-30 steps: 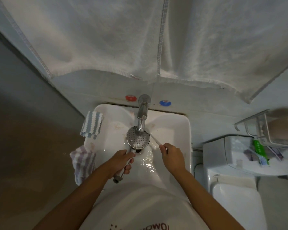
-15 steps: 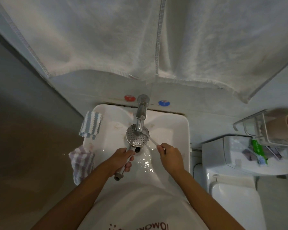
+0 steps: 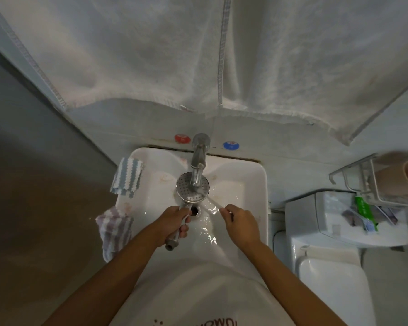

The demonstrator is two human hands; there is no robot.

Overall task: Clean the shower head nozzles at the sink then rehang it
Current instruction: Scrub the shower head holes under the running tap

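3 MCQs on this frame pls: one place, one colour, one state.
1. Where is the shower head?
A. over the sink basin, under the faucet
B. on the toilet tank
C. hung on the wall

2. Colour of the cap right of the faucet?
A. green
B. blue
C. yellow

3. What is the left hand doing?
A. resting flat and open
B. holding a cloth
C. gripping the shower head's handle

Key: 1 A, the head sits above the sink below the spout. 2 B, the blue cap. 3 C, fingers curl round the handle.
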